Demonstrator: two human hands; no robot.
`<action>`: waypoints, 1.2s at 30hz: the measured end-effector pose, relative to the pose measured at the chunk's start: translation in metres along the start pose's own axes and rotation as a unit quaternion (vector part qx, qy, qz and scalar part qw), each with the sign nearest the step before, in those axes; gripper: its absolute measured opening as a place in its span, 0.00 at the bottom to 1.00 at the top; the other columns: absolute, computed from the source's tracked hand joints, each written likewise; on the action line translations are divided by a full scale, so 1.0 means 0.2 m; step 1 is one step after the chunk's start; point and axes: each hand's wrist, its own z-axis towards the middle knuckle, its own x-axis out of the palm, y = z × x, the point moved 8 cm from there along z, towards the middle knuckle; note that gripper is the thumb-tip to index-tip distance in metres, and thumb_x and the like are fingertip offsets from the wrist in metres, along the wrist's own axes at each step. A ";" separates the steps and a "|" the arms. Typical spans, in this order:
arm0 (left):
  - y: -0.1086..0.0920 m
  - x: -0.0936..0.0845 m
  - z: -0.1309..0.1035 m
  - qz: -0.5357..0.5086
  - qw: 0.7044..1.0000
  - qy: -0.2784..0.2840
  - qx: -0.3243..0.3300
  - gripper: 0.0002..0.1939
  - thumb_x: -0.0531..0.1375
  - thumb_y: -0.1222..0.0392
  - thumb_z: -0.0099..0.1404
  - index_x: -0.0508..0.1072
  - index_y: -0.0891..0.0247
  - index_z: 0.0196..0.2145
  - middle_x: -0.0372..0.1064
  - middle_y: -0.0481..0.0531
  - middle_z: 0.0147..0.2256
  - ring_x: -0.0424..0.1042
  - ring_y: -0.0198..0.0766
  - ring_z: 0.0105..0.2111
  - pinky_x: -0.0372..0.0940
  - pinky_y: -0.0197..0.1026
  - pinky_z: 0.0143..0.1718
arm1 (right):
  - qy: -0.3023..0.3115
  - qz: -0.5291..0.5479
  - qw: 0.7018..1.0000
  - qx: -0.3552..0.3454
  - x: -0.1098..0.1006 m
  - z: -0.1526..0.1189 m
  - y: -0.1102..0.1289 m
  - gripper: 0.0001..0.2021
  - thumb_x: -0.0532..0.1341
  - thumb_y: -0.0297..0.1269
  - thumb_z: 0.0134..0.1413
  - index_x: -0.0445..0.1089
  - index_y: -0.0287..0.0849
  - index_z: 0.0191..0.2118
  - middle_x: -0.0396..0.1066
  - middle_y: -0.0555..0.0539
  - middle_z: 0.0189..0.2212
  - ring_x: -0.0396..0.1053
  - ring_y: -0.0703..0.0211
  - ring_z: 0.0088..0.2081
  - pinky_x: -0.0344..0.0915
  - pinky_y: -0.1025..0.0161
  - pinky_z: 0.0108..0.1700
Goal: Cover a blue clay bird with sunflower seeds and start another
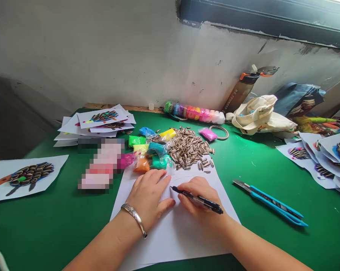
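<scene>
A white sheet of paper (164, 241) lies in front of me on the green table. On its left half my left hand (150, 192) rests flat with the fingers spread, a silver bangle around the wrist. My right hand (199, 195) grips a black pen (200, 201), its tip at the paper between my two hands. A faint curved line shows above the pen. Just beyond my hands, small bags of coloured clay (155, 148) sit beside a pile of striped sunflower seeds (189, 148), some of it on the paper's top edge.
Sunflower-seed pictures lie at left as a stack (99, 122) and a single bird picture (28, 175), with more pictures (319, 158) at right. A blue utility knife (271, 203) lies right of the paper. Behind stand a clay tube pack (195, 113), a bottle (240, 92) and a cloth bag (260, 114).
</scene>
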 end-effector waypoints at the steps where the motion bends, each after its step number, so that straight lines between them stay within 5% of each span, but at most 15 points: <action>1: 0.00 0.00 0.00 0.002 1.000 -0.004 0.000 0.24 0.62 0.52 0.58 0.68 0.55 0.52 0.64 0.54 0.56 0.60 0.49 0.55 0.58 0.54 0.54 | -0.001 0.000 1.000 -0.001 0.00 0.00 0.00 0.07 0.59 0.29 0.53 0.70 0.46 0.37 0.72 0.50 0.26 0.68 0.60 0.30 0.62 0.60 0.37; 36: 0.01 0.01 0.01 -0.009 1.000 0.020 -0.011 0.24 0.60 0.57 0.58 0.68 0.57 0.53 0.62 0.55 0.57 0.58 0.50 0.57 0.56 0.55 0.56 | 0.032 0.034 0.998 -0.043 0.04 0.01 0.02 0.06 0.63 0.30 0.52 0.71 0.46 0.37 0.72 0.53 0.25 0.66 0.63 0.29 0.60 0.61 0.39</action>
